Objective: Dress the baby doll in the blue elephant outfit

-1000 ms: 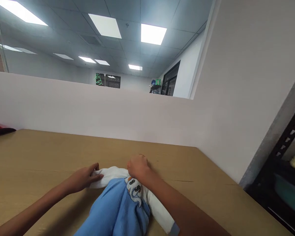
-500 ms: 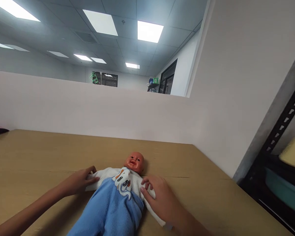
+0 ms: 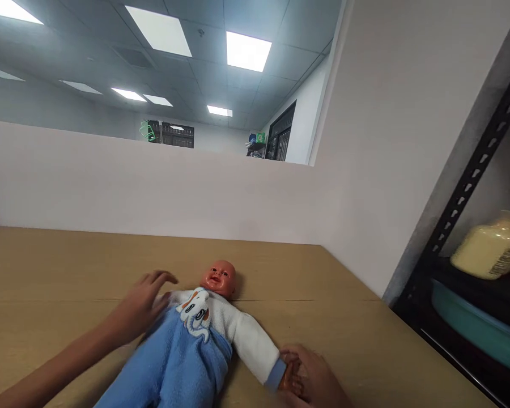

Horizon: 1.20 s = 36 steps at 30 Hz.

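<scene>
1. Table [image 3: 59,266]: tan top, fills the lower part of my view, w/ a white partition [image 3: 110,181] along its far edge.
2. Rack [image 3: 471,187]: black metal, far right, beside the table's corner.
3. Doll [image 3: 195,345]: lies on its back at the table's near-centre, head twd the partition, legs twd me. Blue outfit, white sleeves, cartoon patch on the chest. One arm stretches out to the right.
4. Tub [image 3: 476,320]: teal, on the rack's shelf, w/ a yellowish bag [image 3: 488,249] on the shelf just above it.
5. Left hand [image 3: 142,303]: fingers loose and spread, palm down on the doll's shoulder on that side, nothing gripped.
6. Right hand [image 3: 312,377]: at the bottom edge of my view, fingers curled round the doll's small hand just past the blue cuff [image 3: 276,374].
</scene>
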Each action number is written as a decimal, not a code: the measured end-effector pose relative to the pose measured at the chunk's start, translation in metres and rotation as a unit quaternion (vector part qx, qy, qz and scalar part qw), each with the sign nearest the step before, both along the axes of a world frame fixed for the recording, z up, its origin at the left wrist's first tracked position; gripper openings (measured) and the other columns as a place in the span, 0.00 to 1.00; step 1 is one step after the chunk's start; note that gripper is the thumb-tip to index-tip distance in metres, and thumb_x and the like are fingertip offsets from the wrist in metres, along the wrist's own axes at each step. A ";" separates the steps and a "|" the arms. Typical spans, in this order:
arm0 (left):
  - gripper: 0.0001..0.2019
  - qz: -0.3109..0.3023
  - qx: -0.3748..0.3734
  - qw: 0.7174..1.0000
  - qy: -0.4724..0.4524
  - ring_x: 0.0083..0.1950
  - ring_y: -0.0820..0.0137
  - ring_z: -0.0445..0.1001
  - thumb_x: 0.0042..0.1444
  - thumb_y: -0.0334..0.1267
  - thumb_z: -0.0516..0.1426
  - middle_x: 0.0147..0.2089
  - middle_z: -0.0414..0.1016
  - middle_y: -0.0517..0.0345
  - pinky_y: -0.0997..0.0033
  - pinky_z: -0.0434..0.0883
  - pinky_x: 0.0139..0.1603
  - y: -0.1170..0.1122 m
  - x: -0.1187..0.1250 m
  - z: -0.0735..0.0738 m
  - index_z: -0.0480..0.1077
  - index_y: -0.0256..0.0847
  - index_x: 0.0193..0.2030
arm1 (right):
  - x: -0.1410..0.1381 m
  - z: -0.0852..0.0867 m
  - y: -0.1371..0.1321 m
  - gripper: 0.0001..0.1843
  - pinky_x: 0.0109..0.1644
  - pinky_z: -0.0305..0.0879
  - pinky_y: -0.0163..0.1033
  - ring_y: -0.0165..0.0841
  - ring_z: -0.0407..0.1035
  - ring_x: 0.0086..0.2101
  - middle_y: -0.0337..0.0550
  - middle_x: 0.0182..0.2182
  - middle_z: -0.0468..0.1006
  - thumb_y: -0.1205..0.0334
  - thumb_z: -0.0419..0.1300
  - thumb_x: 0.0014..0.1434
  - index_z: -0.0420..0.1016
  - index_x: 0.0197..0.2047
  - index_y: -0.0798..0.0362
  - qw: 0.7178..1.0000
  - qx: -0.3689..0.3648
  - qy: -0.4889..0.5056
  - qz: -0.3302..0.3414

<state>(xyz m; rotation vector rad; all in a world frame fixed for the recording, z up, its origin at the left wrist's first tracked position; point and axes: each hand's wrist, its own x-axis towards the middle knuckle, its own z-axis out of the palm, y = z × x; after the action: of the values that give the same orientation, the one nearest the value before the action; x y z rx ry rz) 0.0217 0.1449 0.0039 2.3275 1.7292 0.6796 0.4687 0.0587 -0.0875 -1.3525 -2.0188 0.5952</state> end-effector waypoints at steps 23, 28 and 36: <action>0.19 -0.383 0.134 0.912 0.063 0.46 0.58 0.76 0.80 0.48 0.46 0.47 0.80 0.51 0.58 0.67 0.50 -0.027 0.111 0.028 0.76 0.48 0.49 | -0.114 0.061 0.047 0.17 0.61 0.69 0.42 0.41 0.75 0.54 0.43 0.53 0.81 0.66 0.74 0.54 0.85 0.48 0.46 0.976 0.071 0.132 0.157; 0.15 -0.243 -0.110 0.955 -0.127 0.53 0.55 0.76 0.64 0.55 0.61 0.49 0.79 0.53 0.59 0.69 0.56 -0.009 0.123 0.032 0.74 0.46 0.44 | -0.112 0.041 0.039 0.27 0.64 0.70 0.51 0.46 0.77 0.55 0.47 0.53 0.83 0.54 0.73 0.58 0.77 0.59 0.46 0.931 -0.086 0.328 0.137; 0.23 -0.254 -0.274 0.921 -0.105 0.34 0.62 0.73 0.56 0.65 0.58 0.32 0.74 0.61 0.66 0.67 0.34 0.018 0.144 0.020 0.67 0.45 0.38 | -0.140 -0.008 0.020 0.30 0.60 0.76 0.57 0.49 0.83 0.45 0.47 0.42 0.86 0.32 0.77 0.52 0.74 0.40 0.46 0.846 -0.145 0.511 0.043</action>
<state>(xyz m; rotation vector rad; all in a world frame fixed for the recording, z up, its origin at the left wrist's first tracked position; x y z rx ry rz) 0.1660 0.1629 0.0237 2.0633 0.9807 0.2820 0.3284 0.0792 -0.0953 -0.7766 -1.1176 1.3553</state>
